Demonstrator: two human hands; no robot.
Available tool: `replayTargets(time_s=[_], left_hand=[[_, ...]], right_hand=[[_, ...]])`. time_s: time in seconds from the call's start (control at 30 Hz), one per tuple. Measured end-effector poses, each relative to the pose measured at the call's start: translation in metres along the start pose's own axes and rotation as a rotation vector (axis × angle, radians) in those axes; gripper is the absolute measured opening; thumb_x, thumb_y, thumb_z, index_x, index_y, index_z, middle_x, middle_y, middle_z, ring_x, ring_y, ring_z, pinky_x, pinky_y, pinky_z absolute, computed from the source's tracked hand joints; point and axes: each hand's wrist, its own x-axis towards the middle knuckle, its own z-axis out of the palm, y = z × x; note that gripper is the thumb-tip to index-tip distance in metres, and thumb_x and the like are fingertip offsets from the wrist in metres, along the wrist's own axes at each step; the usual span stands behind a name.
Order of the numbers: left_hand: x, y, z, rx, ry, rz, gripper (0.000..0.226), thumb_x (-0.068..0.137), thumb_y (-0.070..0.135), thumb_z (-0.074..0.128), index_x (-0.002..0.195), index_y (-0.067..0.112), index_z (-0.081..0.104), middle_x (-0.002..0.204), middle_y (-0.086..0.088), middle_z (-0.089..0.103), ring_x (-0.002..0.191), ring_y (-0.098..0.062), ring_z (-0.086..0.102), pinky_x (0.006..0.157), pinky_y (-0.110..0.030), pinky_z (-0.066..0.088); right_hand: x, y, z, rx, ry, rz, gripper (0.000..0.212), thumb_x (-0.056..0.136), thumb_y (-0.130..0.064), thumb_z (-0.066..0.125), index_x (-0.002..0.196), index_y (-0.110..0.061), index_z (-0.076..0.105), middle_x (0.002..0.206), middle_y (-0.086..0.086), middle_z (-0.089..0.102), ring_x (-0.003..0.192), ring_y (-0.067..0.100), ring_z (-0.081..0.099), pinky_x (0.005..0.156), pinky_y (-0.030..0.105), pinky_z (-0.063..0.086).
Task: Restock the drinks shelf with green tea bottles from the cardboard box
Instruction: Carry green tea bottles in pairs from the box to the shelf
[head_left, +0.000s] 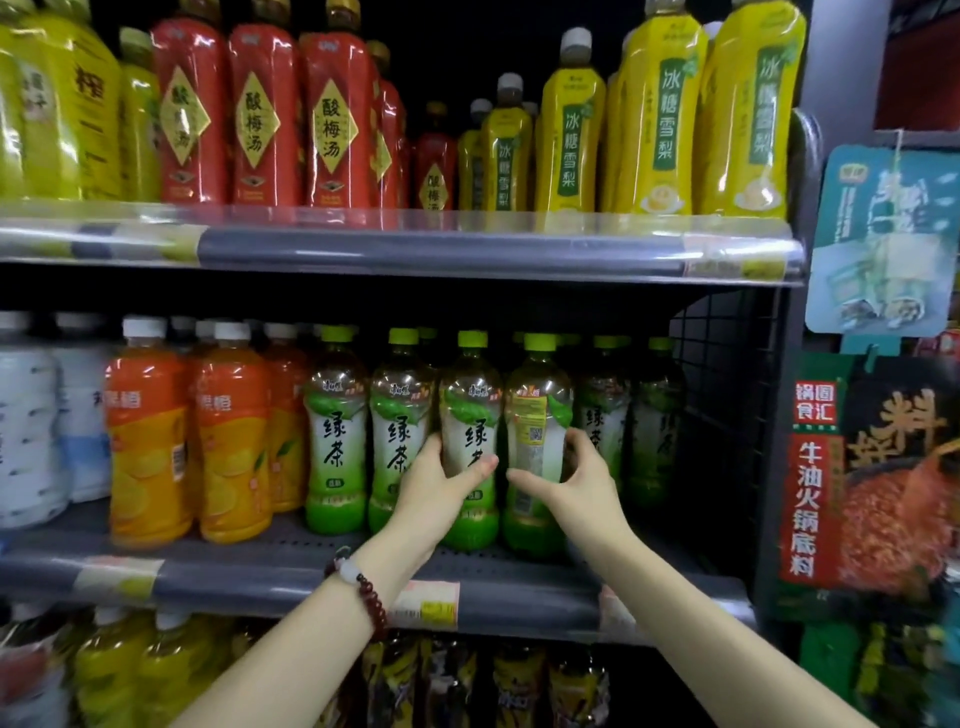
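Two forearms are reaching in, each hand setting a green tea bottle at the front of the middle shelf.

The left hand (441, 480), a bead bracelet (363, 587) on its wrist, is gripping the left bottle (470, 415), label outward; the right hand (576, 475) is curling round the right bottle (537, 415), its label turned backward. Both are standing on the middle shelf (311, 582), more green tea bottles (335, 431) left of the left hand. Likely next: rotating the right bottle's front outward, then releasing. The cardboard box isn't showing.
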Motion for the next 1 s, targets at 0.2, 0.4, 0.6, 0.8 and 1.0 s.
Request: replayTargets(time_s=[0.2,0.4,0.6,0.8,1.0], left_hand=[[-0.001,-0.006,0.001,0.152,-0.074,-0.067,0.090,0.087,0.038,0.062,0.150,0.012,0.004,0.159,-0.006,0.016,0.145,-0.023,0.020,0.114,-0.038,0.023],[0.005,-0.004,0.002,0.179,-0.037,-0.072,0.088,0.086,0.037,0.063,0.150,0.011,0.008,0.157,-0.009,0.021,0.143,-0.025,0.024,0.113,-0.040,0.026],[0.000,-0.006,0.001,0.260,0.007,-0.012,0.084,0.086,0.038,0.063,0.149,0.010,0.015,0.154,-0.011,0.029,0.140,-0.026,0.032,0.109,-0.038,0.032],[0.000,0.004,0.003,0.468,0.098,0.019,0.076,0.085,0.039,0.064,0.143,0.003,0.031,0.139,-0.015,0.049,0.122,-0.027,0.052,0.084,-0.024,0.040],[-0.008,0.019,0.002,0.689,0.130,0.038,0.048,0.084,0.037,0.066,0.114,0.002,0.052,0.087,-0.002,0.056,0.062,-0.006,0.045,0.055,-0.017,0.036]], right_hand=[[-0.002,0.004,-0.002,-0.081,0.011,0.006,0.086,0.063,-0.032,0.087,0.137,-0.025,0.044,0.111,-0.010,0.060,0.109,0.010,0.054,0.095,0.032,0.048],[0.005,0.001,0.005,-0.087,0.030,0.048,0.089,0.066,-0.029,0.086,0.142,-0.024,0.040,0.121,-0.003,0.060,0.119,0.017,0.051,0.093,0.027,0.042],[0.002,-0.001,0.002,-0.143,0.045,0.083,0.090,0.066,-0.036,0.085,0.141,-0.017,0.039,0.138,0.006,0.055,0.129,0.026,0.049,0.106,0.044,0.044],[0.001,-0.006,-0.001,-0.206,0.026,0.082,0.083,0.070,-0.037,0.083,0.139,-0.012,0.044,0.136,0.008,0.058,0.126,0.026,0.052,0.104,0.040,0.046],[-0.007,-0.010,-0.014,-0.301,-0.033,0.024,0.075,0.075,-0.029,0.080,0.140,-0.010,0.045,0.135,0.009,0.058,0.123,0.025,0.055,0.101,0.034,0.047]])
